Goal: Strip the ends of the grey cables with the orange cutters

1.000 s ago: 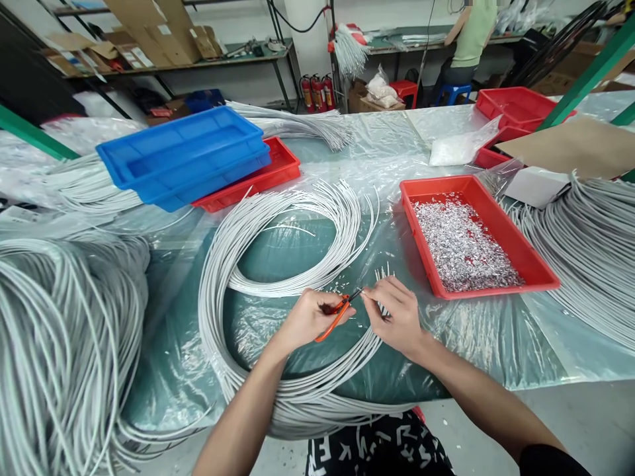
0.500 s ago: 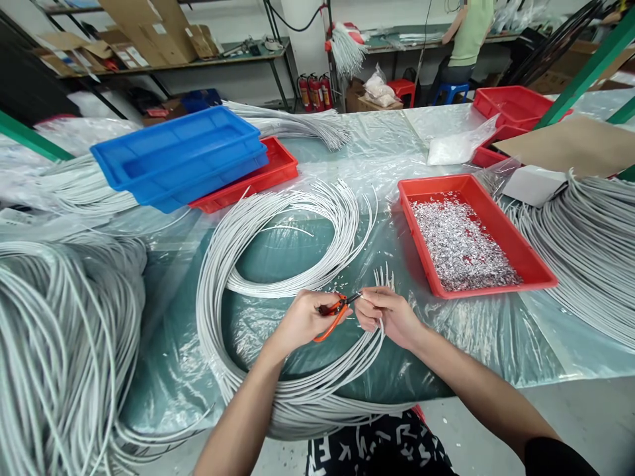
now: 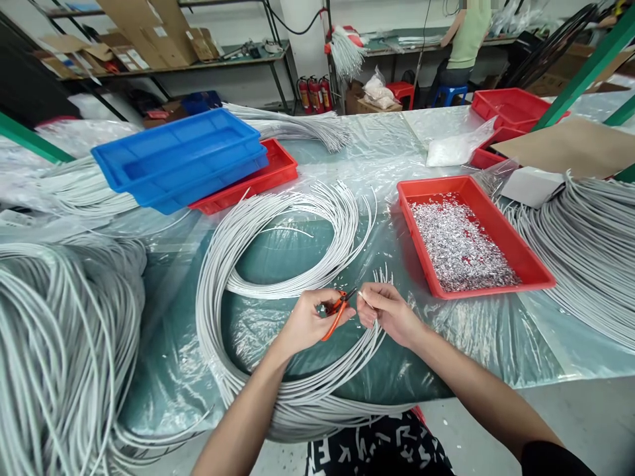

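My left hand (image 3: 310, 320) is closed round the orange-handled pliers (image 3: 338, 307), whose dark jaws point right toward the fingers of my right hand. My right hand (image 3: 384, 309) pinches the end of a white cable at the tips of the jaws. Other cable ends (image 3: 381, 274) stick up just behind its fingers. These ends belong to a large coil of white cables (image 3: 213, 317) that curves round beneath both forearms. A second coil (image 3: 342, 225) lies behind the hands. Whether the jaws touch the cable end is too small to tell.
A red tray (image 3: 533, 274) of small silvery pieces stands right of the hands. Stacked blue trays (image 3: 178, 155) rest on a red tray (image 3: 282, 165) at the back left. Thick cable bundles lie at far left (image 3: 64, 344) and right (image 3: 590, 244). A person (image 3: 464, 39) sits in the background.
The orange handles have swung slightly to the right, and the pliers sit closer together with my left hand's fingers. My right hand has shifted a little, still holding the cable.
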The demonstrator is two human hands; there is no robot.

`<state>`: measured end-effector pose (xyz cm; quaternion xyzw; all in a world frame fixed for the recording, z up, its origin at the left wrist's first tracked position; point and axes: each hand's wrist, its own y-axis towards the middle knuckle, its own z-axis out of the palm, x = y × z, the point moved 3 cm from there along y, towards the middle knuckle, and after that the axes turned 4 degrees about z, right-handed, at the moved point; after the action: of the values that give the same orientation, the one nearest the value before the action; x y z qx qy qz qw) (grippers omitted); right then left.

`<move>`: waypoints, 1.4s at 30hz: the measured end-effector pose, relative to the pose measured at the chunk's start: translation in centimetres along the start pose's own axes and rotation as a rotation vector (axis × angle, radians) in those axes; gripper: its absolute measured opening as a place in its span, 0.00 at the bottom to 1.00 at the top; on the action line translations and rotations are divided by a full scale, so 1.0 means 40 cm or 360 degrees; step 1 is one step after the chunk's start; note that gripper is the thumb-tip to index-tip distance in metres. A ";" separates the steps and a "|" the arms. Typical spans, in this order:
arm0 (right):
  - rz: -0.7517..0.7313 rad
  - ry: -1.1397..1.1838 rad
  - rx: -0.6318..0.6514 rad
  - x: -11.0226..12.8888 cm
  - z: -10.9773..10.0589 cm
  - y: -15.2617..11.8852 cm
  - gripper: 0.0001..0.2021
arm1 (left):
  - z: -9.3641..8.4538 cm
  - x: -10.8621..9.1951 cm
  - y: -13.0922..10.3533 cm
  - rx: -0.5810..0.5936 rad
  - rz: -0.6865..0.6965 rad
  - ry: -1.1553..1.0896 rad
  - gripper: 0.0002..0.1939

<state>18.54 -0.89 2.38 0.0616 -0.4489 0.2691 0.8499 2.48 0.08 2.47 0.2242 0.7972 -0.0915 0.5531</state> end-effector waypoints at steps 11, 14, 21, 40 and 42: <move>-0.0328 -0.0382 -0.0314 -0.007 -0.022 0.004 0.13 | -0.029 0.004 0.000 -0.0044 0.0000 0.0164 0.17; -0.0363 -0.0471 -0.0354 -0.001 -0.023 0.002 0.14 | -0.019 0.001 -0.002 0.0095 0.0001 0.0159 0.19; -0.0394 -0.0615 -0.0400 0.002 -0.024 0.002 0.16 | -0.019 0.001 -0.003 0.0105 -0.0034 0.0211 0.20; -0.0481 -0.1107 -0.0320 -0.011 -0.005 -0.002 0.22 | -0.018 -0.003 -0.008 -0.0415 0.0091 -0.0276 0.07; -0.0524 -0.1181 -0.0306 -0.012 0.000 -0.004 0.22 | -0.013 -0.009 -0.006 -0.0403 0.0094 -0.0298 0.06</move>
<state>18.40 -1.23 2.01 0.1457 -0.7319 0.0461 0.6641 2.04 -0.01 2.95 0.1665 0.7402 0.0055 0.6514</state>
